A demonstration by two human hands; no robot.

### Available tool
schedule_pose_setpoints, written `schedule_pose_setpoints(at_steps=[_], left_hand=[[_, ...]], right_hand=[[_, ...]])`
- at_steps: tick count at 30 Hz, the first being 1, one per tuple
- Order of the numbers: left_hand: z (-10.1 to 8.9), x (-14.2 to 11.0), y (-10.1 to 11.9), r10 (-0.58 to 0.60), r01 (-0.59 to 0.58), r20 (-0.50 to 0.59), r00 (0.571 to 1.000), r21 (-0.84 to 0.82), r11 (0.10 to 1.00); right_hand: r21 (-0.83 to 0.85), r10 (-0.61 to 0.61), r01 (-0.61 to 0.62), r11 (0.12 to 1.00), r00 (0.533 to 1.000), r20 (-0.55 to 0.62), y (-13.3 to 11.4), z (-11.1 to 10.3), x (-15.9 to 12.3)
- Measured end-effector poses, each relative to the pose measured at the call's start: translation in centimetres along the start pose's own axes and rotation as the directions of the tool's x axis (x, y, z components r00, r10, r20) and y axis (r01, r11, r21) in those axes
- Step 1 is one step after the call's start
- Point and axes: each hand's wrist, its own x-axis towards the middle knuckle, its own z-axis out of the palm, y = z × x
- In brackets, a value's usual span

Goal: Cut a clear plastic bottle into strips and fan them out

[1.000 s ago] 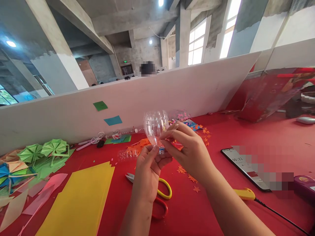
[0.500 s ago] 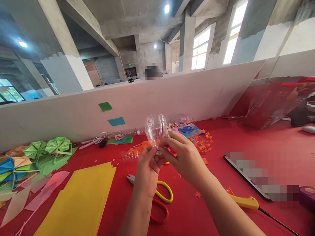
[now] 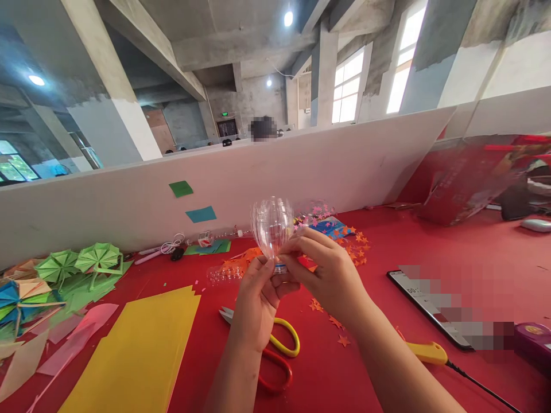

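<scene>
A clear plastic bottle top (image 3: 272,223), its wall cut into thin strips, is held neck down above the table. My left hand (image 3: 258,295) grips its neck from below, near a blue and white band. My right hand (image 3: 329,272) pinches at the lower part of the strips on the right side; its fingertips hide what they hold there. Below my left wrist lie scissors (image 3: 286,338) with one yellow and one red handle, partly covered by the forearm. Orange paper stars (image 3: 343,341) are scattered beyond and under my right hand.
Yellow paper sheets (image 3: 138,344) lie to the left, with folded green paper pieces (image 3: 99,258) behind. On the right are a phone (image 3: 430,312), a yellow-handled corded tool (image 3: 426,353) and a purple object (image 3: 534,342). A white partition (image 3: 241,183) rises behind.
The bottle top is tilted slightly more upright and its band shows more. My right hand's fingers have shifted slightly at the strips. The whole view has moved a little.
</scene>
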Motion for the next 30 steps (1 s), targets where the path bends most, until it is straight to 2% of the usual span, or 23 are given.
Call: schedule_pose_setpoints(at_steps=[5,10,13,19,22,30], left_hand=[[0.0,0.1,0.4,-0.002,0.002,0.009,1.000,-0.059,0.998],[0.1,0.1,0.8,-0.104,0.095,-0.083,0.991,-0.103,0.990],[0.2,0.0,0.8,-0.128,0.118,-0.097,0.987,-0.100,0.988],[0.2,0.1,0.7,-0.113,0.106,-0.058,0.992,-0.104,0.989],[0.1,0.1,0.5,-0.096,0.092,-0.047,0.994,-0.082,0.992],[-0.2,0.1,0.1,-0.065,0.065,-0.024,0.998,-0.009,0.998]], right_hand=[[0.005,-0.033,0.032,0.999,0.999,0.024,-0.5,0.2,-0.1],[0.004,0.019,-0.019,1.000,0.997,-0.081,-0.4,-0.6,0.2],[-0.011,0.020,-0.021,1.000,0.995,-0.102,-0.3,-0.9,0.3],[0.019,-0.015,0.016,1.000,0.997,-0.070,-0.7,-0.6,0.1],[-0.019,-0.018,0.017,1.000,0.998,-0.061,-0.6,-0.4,0.1],[-0.098,0.109,-0.114,0.989,0.992,-0.062,-0.5,-0.2,0.1]])
